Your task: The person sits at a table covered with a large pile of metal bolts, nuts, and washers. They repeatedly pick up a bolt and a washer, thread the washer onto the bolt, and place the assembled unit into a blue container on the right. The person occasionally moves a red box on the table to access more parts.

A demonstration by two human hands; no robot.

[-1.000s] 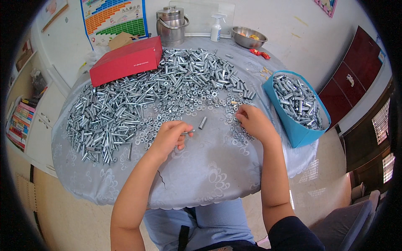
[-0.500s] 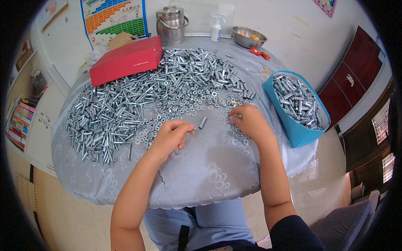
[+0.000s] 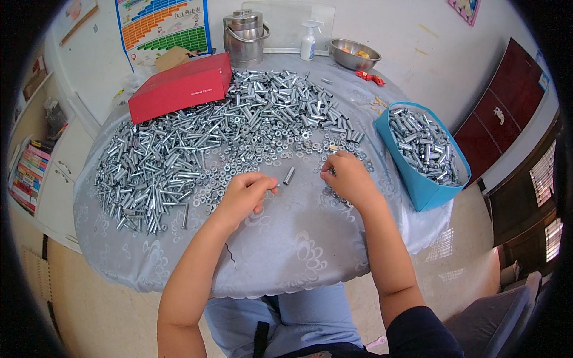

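Note:
My left hand (image 3: 246, 194) hovers over the middle of the table, its thumb and finger pinched around something small, mostly hidden. Just beyond its fingertips a metal sleeve (image 3: 289, 176) lies by itself on the cloth. My right hand (image 3: 347, 177) reaches down to a patch of washers (image 3: 339, 197), thumb and fingers curled together; whatever is between them cannot be made out. Behind both hands spreads a scatter of nuts and washers (image 3: 256, 146). Long bolts (image 3: 149, 173) are heaped at the left, and more sleeves (image 3: 280, 98) are piled at the back.
A blue fabric bin (image 3: 418, 188) full of metal fasteners stands on the right. On the heap's far left rests a red box (image 3: 179, 89). A steel pot (image 3: 243, 39), spray bottle (image 3: 308, 42) and steel bowl (image 3: 352, 56) line the back of the cloth-covered table (image 3: 268, 262).
My right hand has shifted slightly left and its fingers have drawn closer together over the washers. My left hand has barely moved.

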